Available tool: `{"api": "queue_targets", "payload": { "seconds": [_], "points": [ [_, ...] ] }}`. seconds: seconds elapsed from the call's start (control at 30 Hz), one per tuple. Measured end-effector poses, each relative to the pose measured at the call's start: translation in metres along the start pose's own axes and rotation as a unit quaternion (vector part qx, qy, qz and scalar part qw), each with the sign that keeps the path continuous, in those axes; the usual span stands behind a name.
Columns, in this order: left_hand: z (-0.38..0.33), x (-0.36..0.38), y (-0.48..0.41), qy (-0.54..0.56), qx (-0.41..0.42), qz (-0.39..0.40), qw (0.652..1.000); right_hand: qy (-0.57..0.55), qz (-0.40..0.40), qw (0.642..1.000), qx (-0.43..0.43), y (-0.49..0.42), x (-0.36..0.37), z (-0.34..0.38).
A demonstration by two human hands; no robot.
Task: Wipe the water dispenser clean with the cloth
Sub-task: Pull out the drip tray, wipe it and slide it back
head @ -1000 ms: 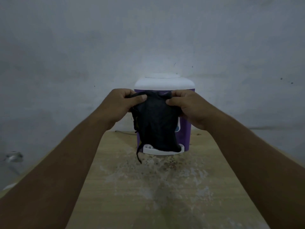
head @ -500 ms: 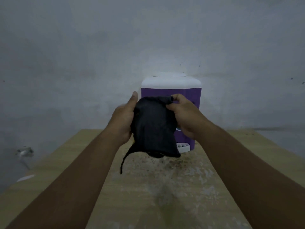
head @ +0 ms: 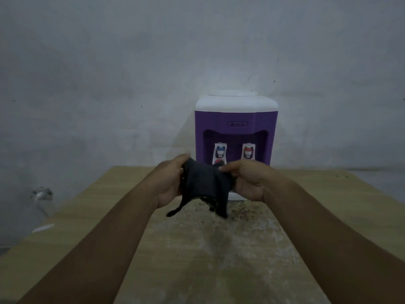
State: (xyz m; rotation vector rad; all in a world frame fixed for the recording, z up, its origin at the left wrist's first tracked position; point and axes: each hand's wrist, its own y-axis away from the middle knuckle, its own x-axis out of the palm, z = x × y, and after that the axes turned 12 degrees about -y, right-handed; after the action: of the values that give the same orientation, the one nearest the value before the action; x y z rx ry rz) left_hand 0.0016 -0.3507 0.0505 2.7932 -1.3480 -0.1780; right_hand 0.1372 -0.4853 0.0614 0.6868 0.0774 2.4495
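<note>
A purple water dispenser (head: 236,119) with a white top stands at the far end of the wooden table (head: 92,216), against the wall. Its blue tap (head: 220,151) and red tap (head: 248,151) face me. I hold a dark cloth (head: 203,185) stretched between both hands, in front of the dispenser's base and off its surface. My left hand (head: 171,183) grips the cloth's left edge and my right hand (head: 249,181) grips its right edge. A loose strand hangs from the cloth's lower left. The cloth and hands hide the dispenser's drip tray.
The tabletop has a pale, stained patch (head: 219,233) in front of the dispenser. A grey wall (head: 131,73) runs behind the table. To the left, below the table edge, a small metal fitting (head: 41,194) shows on the wall.
Both hands have drawn the cloth down and back from the dispenser's front, which is now uncovered with both taps showing. The view has pulled away from the dispenser.
</note>
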Motion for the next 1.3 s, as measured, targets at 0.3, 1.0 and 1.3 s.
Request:
{"api": "queue_targets", "payload": {
  "seconds": [0.3,1.0,1.3],
  "points": [
    [-0.018,-0.024,0.007,0.022,0.187,-0.034,0.982,-0.044,0.091,0.97,-0.219,0.011,-0.001,0.015],
    [-0.014,-0.005,0.013,-0.47,0.253,-0.003,0.846,0.143,0.111,0.958,-0.221,0.001,-0.001,0.002],
    [-0.003,-0.043,0.005,-0.305,0.13,0.132,0.934,0.204,0.17,0.963,-0.051,-0.016,0.002,-0.009]
  ]
}}
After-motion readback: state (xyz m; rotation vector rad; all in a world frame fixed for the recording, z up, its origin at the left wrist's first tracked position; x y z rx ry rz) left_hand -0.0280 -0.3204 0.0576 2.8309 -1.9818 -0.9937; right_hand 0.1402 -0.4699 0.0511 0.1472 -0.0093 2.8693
